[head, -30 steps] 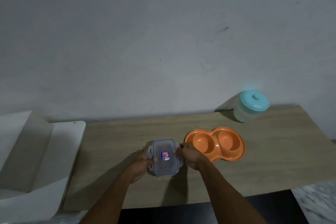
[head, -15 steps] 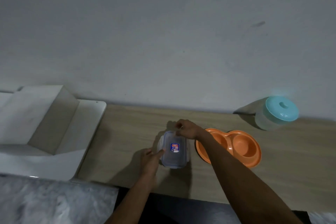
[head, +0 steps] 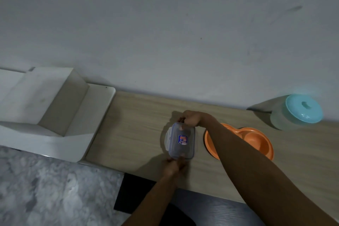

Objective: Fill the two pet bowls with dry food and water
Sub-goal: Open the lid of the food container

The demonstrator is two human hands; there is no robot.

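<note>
Wooden table (head: 139, 130) against a plain grey wall (head: 165, 24); white stepped unit (head: 55, 108) at left. Clear lidded container (head: 181, 141) near table centre, blue-and-red label on lid. Right hand (head: 191, 118) clenched on far end of container. Left hand (head: 174, 166) gripping near end. Orange double bowl (head: 256, 139) just right of container, partly behind right forearm. Teal-lidded tub (head: 297, 112) at far right.

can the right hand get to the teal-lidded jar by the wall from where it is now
Probably yes. The right hand sits on the far end of the clear container; the teal-lidded jar stands further right by the wall, with only bare tabletop and the low orange bowls between.
</note>
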